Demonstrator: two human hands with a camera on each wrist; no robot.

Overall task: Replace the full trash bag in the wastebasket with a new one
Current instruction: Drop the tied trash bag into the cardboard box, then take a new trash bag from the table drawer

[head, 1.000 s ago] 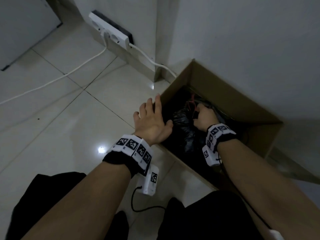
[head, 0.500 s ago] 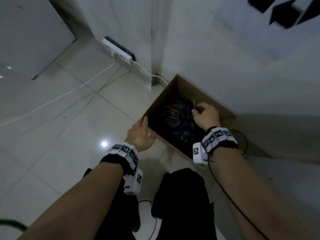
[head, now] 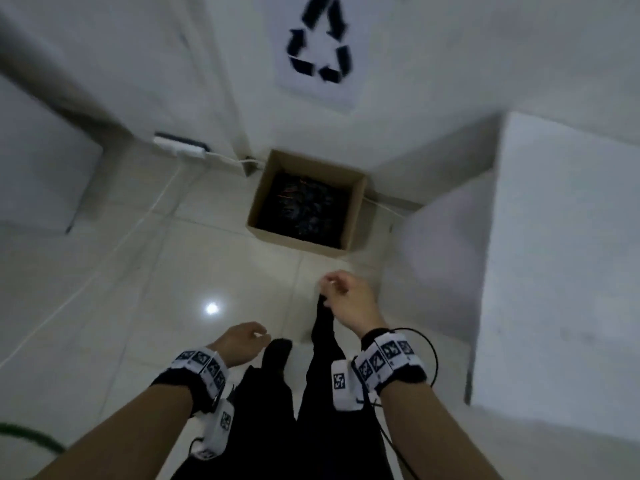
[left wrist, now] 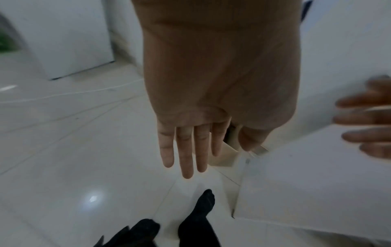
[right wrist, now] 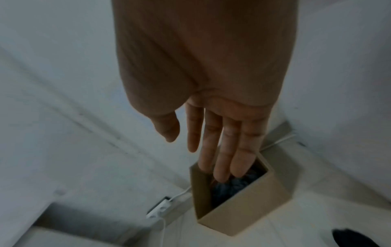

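A brown cardboard box [head: 260, 199] serves as the wastebasket and stands on the tiled floor against the wall. A full, crumpled black trash bag [head: 304, 206] with red drawstrings fills it. Both hands hang well above the floor, on the near side of the box and apart from it. In the head view my left hand [head: 244, 344] is low at the centre and holds nothing. My right hand [head: 343, 296] is higher and closer to the box, also empty. The right wrist view shows straight fingers [right wrist: 220, 158] over the box [right wrist: 232, 220] and bag [right wrist: 232, 185]. The left wrist view shows relaxed straight fingers [left wrist: 186, 150].
A white power strip [head: 180, 148] lies by the wall left of the box, its cable trailing across the floor. A recycling sign [head: 320, 46] hangs above the box. A tall white block [head: 554, 271] stands at the right and a white cabinet [head: 41, 168] at the left. My black-socked feet [head: 277, 351] are below.
My right hand has let go of the bag's top and my left hand has left the box rim. Both have drawn back and up, and the view has risen far above the box.
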